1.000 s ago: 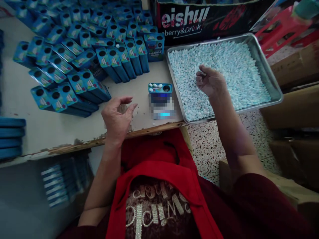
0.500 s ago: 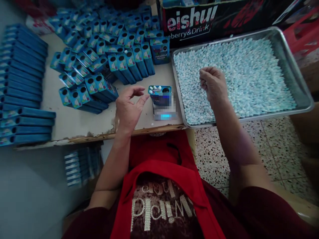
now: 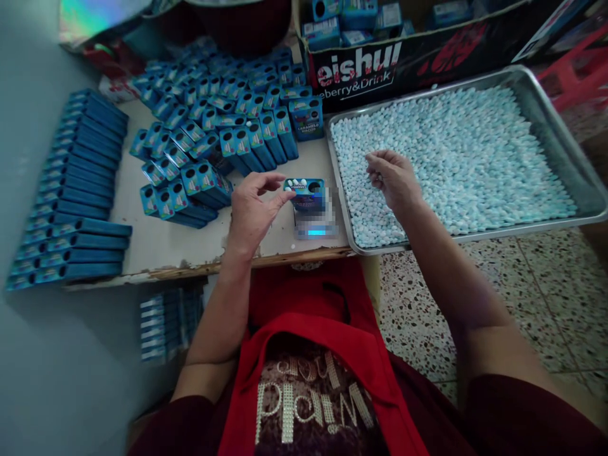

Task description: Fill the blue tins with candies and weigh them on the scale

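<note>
A small blue candy box (image 3: 308, 204) stands upright on a little scale (image 3: 316, 232) with a lit blue display; the scale is partly blurred. Several white candies (image 3: 296, 182) lie on its top, beside the round dark hole. My left hand (image 3: 251, 209) is at the box's left end, thumb and forefinger apart, the thumb tip at the top edge; whether it touches cannot be told. Over the left part of a metal tray (image 3: 352, 239) full of pale blue and white candies (image 3: 456, 164), my right hand (image 3: 394, 179) has its fingertips pinched together. What they hold is hidden.
Many blue boxes (image 3: 190, 136) with holed tops crowd the table's back left. Stacked boxes (image 3: 80, 171) line the left wall. Behind the tray stands a black carton (image 3: 361, 79) with more boxes inside. One loose candy (image 3: 293, 246) lies near the wooden table edge (image 3: 266, 260).
My left hand has moved right to the box on the scale. My right hand has shifted left over the tray, fingers still pinched. The camera view has tilted up slightly.
</note>
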